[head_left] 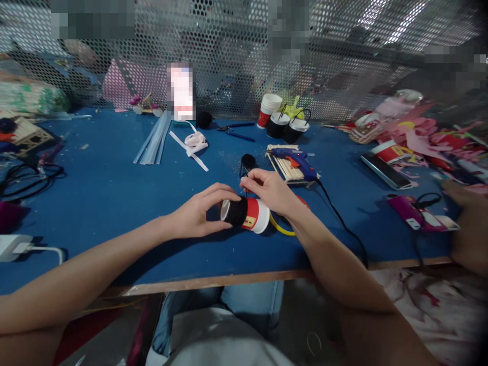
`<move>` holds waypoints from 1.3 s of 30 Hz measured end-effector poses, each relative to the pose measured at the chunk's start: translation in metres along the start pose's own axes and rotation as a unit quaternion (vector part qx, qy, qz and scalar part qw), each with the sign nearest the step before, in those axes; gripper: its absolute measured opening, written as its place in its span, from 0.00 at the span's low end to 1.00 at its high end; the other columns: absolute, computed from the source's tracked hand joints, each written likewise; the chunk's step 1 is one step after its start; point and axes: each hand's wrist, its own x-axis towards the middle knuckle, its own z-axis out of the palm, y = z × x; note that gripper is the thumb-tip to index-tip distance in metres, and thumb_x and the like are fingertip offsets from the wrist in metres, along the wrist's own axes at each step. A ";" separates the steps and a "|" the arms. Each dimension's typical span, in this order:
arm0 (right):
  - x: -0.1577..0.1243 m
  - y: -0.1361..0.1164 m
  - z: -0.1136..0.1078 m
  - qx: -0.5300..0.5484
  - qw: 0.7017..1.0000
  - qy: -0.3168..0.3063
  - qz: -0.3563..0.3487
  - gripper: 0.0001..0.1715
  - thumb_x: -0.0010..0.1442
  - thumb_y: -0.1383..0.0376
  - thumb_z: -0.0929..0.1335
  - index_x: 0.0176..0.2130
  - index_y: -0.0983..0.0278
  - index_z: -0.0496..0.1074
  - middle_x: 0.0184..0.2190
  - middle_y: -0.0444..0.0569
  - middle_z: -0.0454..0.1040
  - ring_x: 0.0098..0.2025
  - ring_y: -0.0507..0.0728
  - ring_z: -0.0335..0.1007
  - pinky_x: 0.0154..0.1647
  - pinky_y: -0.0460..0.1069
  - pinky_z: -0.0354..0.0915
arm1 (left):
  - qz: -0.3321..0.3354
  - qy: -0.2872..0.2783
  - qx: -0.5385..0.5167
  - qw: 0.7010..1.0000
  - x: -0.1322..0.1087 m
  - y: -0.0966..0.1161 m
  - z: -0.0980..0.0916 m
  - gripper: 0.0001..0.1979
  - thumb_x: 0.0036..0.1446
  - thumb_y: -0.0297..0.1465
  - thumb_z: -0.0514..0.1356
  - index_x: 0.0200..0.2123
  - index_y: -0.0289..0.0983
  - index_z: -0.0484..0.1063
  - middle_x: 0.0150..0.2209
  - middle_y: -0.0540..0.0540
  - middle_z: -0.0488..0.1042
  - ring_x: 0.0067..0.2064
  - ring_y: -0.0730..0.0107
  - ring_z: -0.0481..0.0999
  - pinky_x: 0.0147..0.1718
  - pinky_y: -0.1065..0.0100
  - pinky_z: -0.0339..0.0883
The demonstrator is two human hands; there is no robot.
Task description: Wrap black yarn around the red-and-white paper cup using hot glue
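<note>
A red and white paper cup lies on its side near the table's front edge, its base half wrapped in black yarn. My left hand is closed around the wrapped end, thumb below and fingers above. Just over the cup, my right hand pinches a thin strand of the black yarn between thumb and fingers. Behind that hand sits a small black yarn ball. A yellow ring-like item shows partly beneath my right wrist.
A blue glue gun rests on a stick rack, its cable trailing rightward. Stacked paper cups, black-wrapped cups, pliers, glue sticks and white ribbon lie farther back. A phone and another person's arm are at right.
</note>
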 end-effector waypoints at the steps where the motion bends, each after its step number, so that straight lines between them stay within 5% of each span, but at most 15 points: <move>1: 0.000 0.000 0.000 -0.009 1.000 0.001 0.003 0.19 0.57 0.52 0.63 0.25 0.64 0.66 0.25 0.46 0.71 0.29 0.52 0.65 0.33 0.49 0.60 | 0.007 0.002 0.015 1.000 0.000 0.000 0.000 0.22 0.54 0.31 0.60 0.52 0.38 0.62 0.51 0.39 0.64 0.54 0.59 0.65 0.53 0.57 0.63; 13: -0.005 -0.001 0.006 -0.115 0.993 -0.009 0.019 0.14 0.60 0.58 0.60 0.26 0.63 0.62 0.26 0.45 0.68 0.30 0.53 0.62 0.32 0.49 0.55 | 0.033 -0.016 0.114 0.993 -0.001 -0.002 0.004 0.18 0.56 0.25 0.56 0.50 0.38 0.61 0.53 0.37 0.60 0.57 0.60 0.61 0.53 0.58 0.63; 17: -0.006 0.000 0.008 -0.118 0.992 -0.012 0.037 0.15 0.59 0.56 0.60 0.26 0.62 0.59 0.24 0.43 0.66 0.28 0.52 0.60 0.29 0.48 0.53 | 0.019 -0.011 0.090 0.996 -0.001 -0.001 0.004 0.21 0.54 0.32 0.60 0.50 0.37 0.61 0.54 0.36 0.59 0.57 0.57 0.61 0.54 0.56 0.61; 21: -0.008 -0.003 0.011 -0.138 0.990 0.003 0.042 0.15 0.59 0.57 0.61 0.25 0.62 0.57 0.21 0.41 0.62 0.25 0.51 0.57 0.27 0.48 0.51 | -0.056 0.023 0.032 0.998 0.000 0.000 0.006 0.29 0.50 0.40 0.63 0.53 0.37 0.58 0.50 0.37 0.64 0.50 0.58 0.68 0.47 0.58 0.67; 26: -0.012 -0.008 0.013 -0.139 0.990 0.011 0.036 0.15 0.59 0.58 0.61 0.25 0.62 0.57 0.21 0.41 0.61 0.24 0.50 0.56 0.27 0.47 0.51 | -0.147 0.021 -0.023 0.989 -0.001 0.000 0.010 0.24 0.54 0.41 0.60 0.50 0.34 0.60 0.43 0.41 0.69 0.35 0.69 0.72 0.34 0.65 0.70; 39: -0.013 -0.008 -0.001 -0.042 0.998 0.012 -0.040 0.13 0.58 0.58 0.64 0.28 0.63 0.62 0.24 0.41 0.62 0.26 0.49 0.56 0.28 0.46 0.55 | -0.004 0.013 0.034 0.999 -0.002 0.003 0.006 0.21 0.54 0.33 0.61 0.50 0.37 0.62 0.50 0.38 0.62 0.53 0.61 0.65 0.52 0.59 0.63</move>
